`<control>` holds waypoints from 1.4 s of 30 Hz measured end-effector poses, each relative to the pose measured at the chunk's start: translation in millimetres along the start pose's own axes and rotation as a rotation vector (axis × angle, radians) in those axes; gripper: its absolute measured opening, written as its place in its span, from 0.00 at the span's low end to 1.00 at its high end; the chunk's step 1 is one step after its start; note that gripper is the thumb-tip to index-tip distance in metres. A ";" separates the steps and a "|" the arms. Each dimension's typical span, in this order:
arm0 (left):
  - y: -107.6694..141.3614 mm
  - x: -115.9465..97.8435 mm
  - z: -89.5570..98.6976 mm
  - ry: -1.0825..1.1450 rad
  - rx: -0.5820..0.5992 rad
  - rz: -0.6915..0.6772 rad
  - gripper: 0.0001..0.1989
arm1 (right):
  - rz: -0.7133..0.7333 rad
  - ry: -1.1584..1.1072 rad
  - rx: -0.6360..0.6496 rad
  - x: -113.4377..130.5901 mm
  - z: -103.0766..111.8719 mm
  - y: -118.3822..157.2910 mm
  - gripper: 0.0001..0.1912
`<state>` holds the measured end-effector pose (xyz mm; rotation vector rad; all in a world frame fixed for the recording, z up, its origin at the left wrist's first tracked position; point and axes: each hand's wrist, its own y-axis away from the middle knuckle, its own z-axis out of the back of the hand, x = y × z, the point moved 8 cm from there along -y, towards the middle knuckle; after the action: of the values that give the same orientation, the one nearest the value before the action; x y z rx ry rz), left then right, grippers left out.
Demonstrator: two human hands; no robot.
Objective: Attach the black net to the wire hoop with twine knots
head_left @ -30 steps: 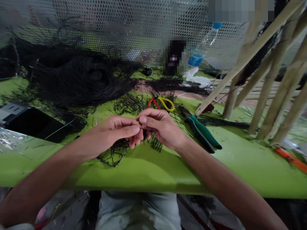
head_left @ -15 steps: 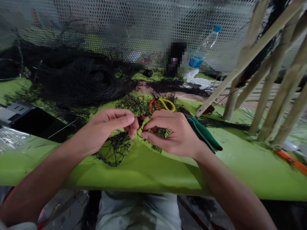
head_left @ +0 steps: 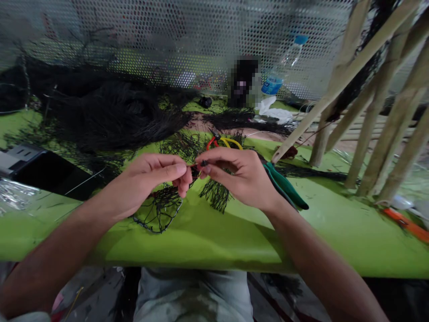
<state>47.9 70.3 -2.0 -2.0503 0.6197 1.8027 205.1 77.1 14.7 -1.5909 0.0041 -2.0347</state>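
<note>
My left hand [head_left: 144,181] is closed in a pinch on a small dark bunch of black netting [head_left: 194,171] with reddish-brown cord in it. Beneath that hand shows a piece of black mesh on a thin wire loop [head_left: 161,219], partly covered by the fingers. My right hand [head_left: 239,176] meets the left from the other side, thumb and forefinger pressed together on the dark, knotted end of the bunch. Scissors [head_left: 228,142] with red and yellow handles lie just behind my right hand. Green-handled pliers [head_left: 286,188] rest beside it, their jaws hidden.
Cut black net strands [head_left: 217,197] litter the green tabletop [head_left: 187,243]. A large heap of black netting [head_left: 117,112] lies at back left, near a black box-shaped device [head_left: 53,170]. Wooden poles [head_left: 385,134] lean at right, past a plastic bottle [head_left: 273,82]. An orange cutter [head_left: 407,223] lies far right.
My right hand has risen slightly and its fingertips have closed on the dark end of the bunch, nearer the left fingers. My left hand has barely moved.
</note>
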 end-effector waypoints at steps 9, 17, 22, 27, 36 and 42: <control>0.7 5.7 -5.9 0.002 0.012 0.043 0.13 | 0.139 -0.054 -0.166 17.2 -4.4 13.3 0.15; -3.0 16.3 -8.2 0.252 -0.012 0.125 0.06 | 0.265 0.280 -0.182 28.9 -11.3 16.2 0.12; -4.4 14.5 -5.6 0.238 -0.017 0.074 0.08 | 0.085 0.038 -0.209 7.4 -9.6 13.3 0.11; -5.4 12.9 -5.2 0.217 -0.035 -0.012 0.12 | 0.055 -0.029 -0.255 2.5 -8.0 13.6 0.11; -5.3 24.0 0.4 0.160 -0.099 -0.143 0.17 | 0.020 -0.182 -0.285 -4.2 -7.1 12.8 0.12; 1.3 19.4 -1.1 -0.066 -0.109 -0.278 0.18 | 0.057 -0.177 -0.306 -1.4 -6.7 13.1 0.06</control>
<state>50.1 66.7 -21.0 -2.0199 0.2088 1.7633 204.8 64.4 7.2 -1.9288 0.3043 -1.9123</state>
